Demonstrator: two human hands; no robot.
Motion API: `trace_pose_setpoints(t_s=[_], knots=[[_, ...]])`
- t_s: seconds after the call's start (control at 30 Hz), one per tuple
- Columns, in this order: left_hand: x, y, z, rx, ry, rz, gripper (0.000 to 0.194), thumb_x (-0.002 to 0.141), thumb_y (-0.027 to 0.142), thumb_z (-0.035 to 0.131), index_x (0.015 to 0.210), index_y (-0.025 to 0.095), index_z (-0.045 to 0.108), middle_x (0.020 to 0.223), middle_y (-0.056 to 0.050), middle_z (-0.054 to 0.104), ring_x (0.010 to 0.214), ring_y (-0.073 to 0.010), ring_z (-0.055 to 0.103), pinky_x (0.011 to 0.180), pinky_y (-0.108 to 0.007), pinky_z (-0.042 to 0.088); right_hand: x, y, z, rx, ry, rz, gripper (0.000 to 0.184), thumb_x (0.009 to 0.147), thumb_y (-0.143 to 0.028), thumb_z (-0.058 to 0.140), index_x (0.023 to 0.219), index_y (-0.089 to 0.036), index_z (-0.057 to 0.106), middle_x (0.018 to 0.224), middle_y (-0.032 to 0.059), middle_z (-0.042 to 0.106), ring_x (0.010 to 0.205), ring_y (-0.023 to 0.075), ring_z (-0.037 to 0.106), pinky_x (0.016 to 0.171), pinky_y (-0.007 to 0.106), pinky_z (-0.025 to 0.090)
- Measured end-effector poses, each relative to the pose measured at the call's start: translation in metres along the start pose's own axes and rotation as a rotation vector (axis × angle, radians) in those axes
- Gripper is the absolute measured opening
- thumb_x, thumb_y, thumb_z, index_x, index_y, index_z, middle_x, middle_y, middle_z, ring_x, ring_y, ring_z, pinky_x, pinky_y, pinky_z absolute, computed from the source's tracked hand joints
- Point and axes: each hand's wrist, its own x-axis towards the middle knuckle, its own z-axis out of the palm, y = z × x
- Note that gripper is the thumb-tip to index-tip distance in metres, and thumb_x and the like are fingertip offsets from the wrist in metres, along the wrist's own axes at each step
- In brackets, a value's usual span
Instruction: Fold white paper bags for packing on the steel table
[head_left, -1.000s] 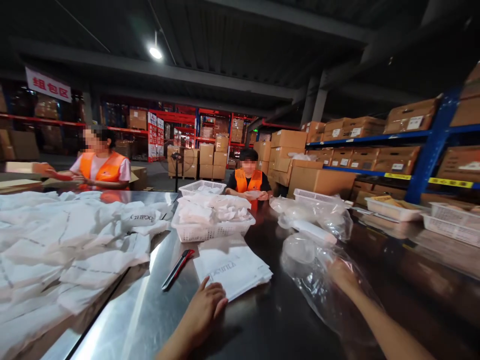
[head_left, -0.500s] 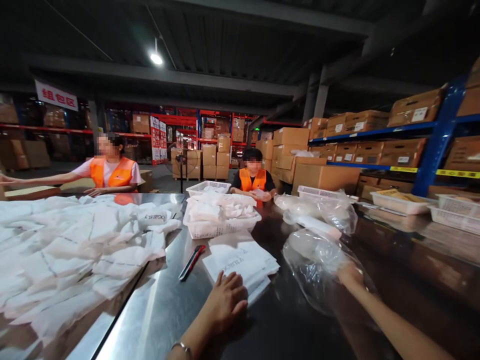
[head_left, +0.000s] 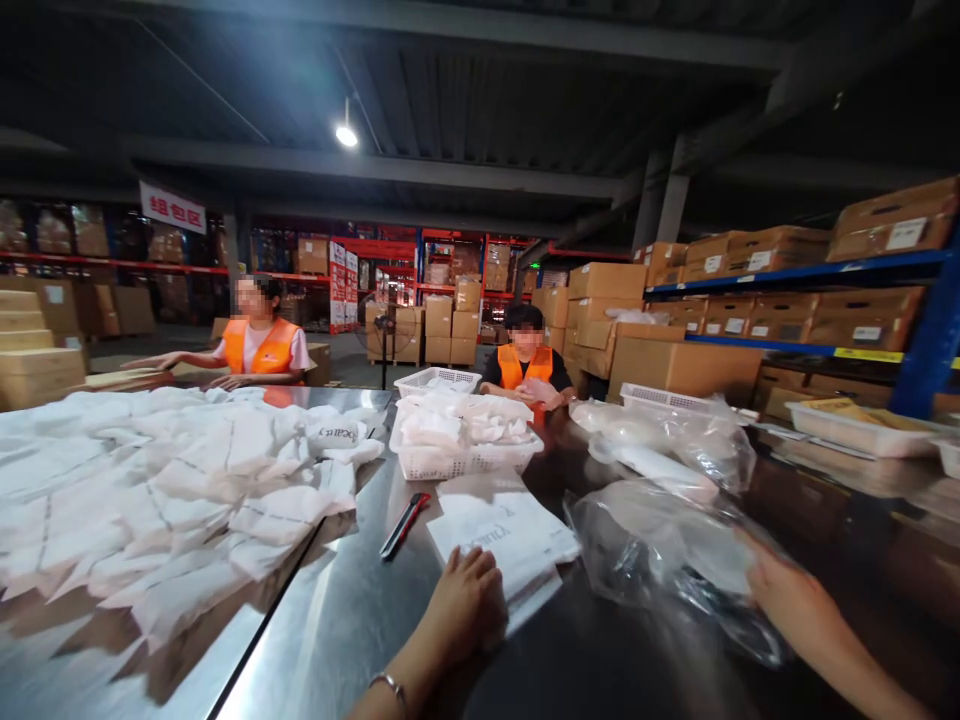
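Observation:
My left hand (head_left: pixel 466 600) rests at the near edge of a stack of white printed bags (head_left: pixel 510 525), its fingers slightly bent and lying on top. At the right, my right hand (head_left: pixel 787 590) grips the side of a large clear plastic bag (head_left: pixel 637 530) with whitish contents; motion blurs the fingers and they are partly hidden. A red and black box cutter (head_left: pixel 405 525) lies left of the stack. Behind the stack stands a white basket (head_left: pixel 465 460) filled with white packets.
A broad pile of white bags (head_left: pixel 187 490) covers the left table. More clear plastic bags (head_left: pixel 660 430) lie at the back right, near white trays (head_left: pixel 862 430). Two people in orange vests, one at the left (head_left: pixel 262 345) and one opposite (head_left: pixel 525 365), work across the table.
My right hand has moved right and nearer, drawing the clear plastic bag along. My left hand stays at the stack, its fingers closer together. The whole view has shifted left.

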Motion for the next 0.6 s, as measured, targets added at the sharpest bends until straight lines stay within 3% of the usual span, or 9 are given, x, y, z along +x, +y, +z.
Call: trace_pose_setpoints(t_s=[0.07, 0.17, 0.23, 0.3, 0.37, 0.43, 0.5, 0.6], knots=[[0.000, 0.003, -0.002, 0.006, 0.017, 0.009, 0.037, 0.088, 0.041, 0.062, 0.120, 0.023, 0.058, 0.137, -0.006, 0.052, 0.133, -0.0263, 0.038, 0.117, -0.052, 0.018, -0.022, 0.002, -0.006, 0.137, -0.051, 0.183, 0.036, 0.074, -0.021, 0.050, 0.106, -0.016, 0.066, 0.053, 0.0041, 0.059, 0.046, 0.0232, 0.061, 0.045, 0.031, 0.046], [0.001, 0.008, -0.005, 0.043, 0.029, 0.066, 0.039, 0.085, 0.044, 0.064, 0.116, 0.021, 0.059, 0.128, -0.007, 0.058, 0.123, -0.0263, 0.047, 0.112, -0.048, 0.026, -0.059, 0.005, -0.002, 0.482, -0.144, 0.378, 0.058, 0.063, -0.038, 0.066, 0.118, -0.023, 0.058, 0.092, 0.0100, 0.071, 0.062, 0.0230, 0.066, 0.055, 0.030, 0.055], [0.001, 0.013, -0.005, 0.089, 0.037, 0.098, 0.029, 0.087, 0.042, 0.062, 0.106, 0.019, 0.063, 0.113, -0.008, 0.063, 0.109, -0.0250, 0.053, 0.102, -0.043, 0.037, -0.081, 0.011, 0.009, 0.583, -0.292, 0.451, 0.073, 0.053, -0.044, 0.076, 0.121, -0.026, 0.055, 0.116, 0.0106, 0.066, 0.068, 0.0226, 0.067, 0.056, 0.028, 0.056], [0.002, 0.019, -0.001, 0.120, 0.024, 0.114, 0.023, 0.091, 0.039, 0.057, 0.097, 0.018, 0.064, 0.102, -0.008, 0.065, 0.099, -0.0241, 0.056, 0.090, -0.040, 0.042, -0.096, 0.020, 0.026, 0.510, -0.424, 0.408, 0.076, 0.060, -0.051, 0.073, 0.128, -0.023, 0.051, 0.123, 0.0127, 0.063, 0.062, 0.0205, 0.066, 0.052, 0.028, 0.056], [0.003, 0.021, 0.004, 0.140, -0.013, 0.105, 0.021, 0.094, 0.035, 0.052, 0.092, 0.018, 0.065, 0.096, -0.009, 0.065, 0.094, -0.0247, 0.058, 0.085, -0.040, 0.043, -0.101, 0.032, 0.042, 0.280, -0.436, 0.174, 0.064, 0.078, -0.048, 0.055, 0.135, -0.019, 0.046, 0.121, 0.0150, 0.063, 0.047, 0.0174, 0.061, 0.043, 0.030, 0.053], [0.004, 0.021, 0.010, 0.155, -0.058, 0.079, 0.021, 0.093, 0.031, 0.051, 0.090, 0.017, 0.066, 0.092, -0.009, 0.066, 0.092, -0.0259, 0.060, 0.082, -0.040, 0.045, -0.099, 0.041, 0.054, -0.073, -0.299, -0.254, 0.053, 0.084, -0.032, 0.042, 0.133, -0.017, 0.051, 0.117, 0.0147, 0.066, 0.044, 0.0179, 0.060, 0.039, 0.029, 0.050], [0.005, 0.017, 0.014, 0.163, -0.074, 0.046, 0.020, 0.091, 0.029, 0.053, 0.088, 0.016, 0.066, 0.090, -0.010, 0.066, 0.089, -0.0265, 0.061, 0.078, -0.039, 0.047, -0.095, 0.044, 0.061, -0.354, -0.132, -0.663, 0.047, 0.080, -0.019, 0.040, 0.120, -0.019, 0.064, 0.115, 0.0129, 0.067, 0.066, 0.0245, 0.069, 0.049, 0.032, 0.056], [0.006, 0.011, 0.017, 0.149, -0.071, 0.013, 0.015, 0.088, 0.023, 0.055, 0.086, 0.014, 0.067, 0.087, -0.010, 0.068, 0.085, -0.0250, 0.063, 0.073, -0.034, 0.049, -0.098, 0.041, 0.071, -0.541, -0.001, -1.157, 0.041, 0.078, -0.015, 0.043, 0.105, -0.024, 0.073, 0.115, 0.0062, 0.068, 0.094, 0.0290, 0.069, 0.069, 0.037, 0.062]])
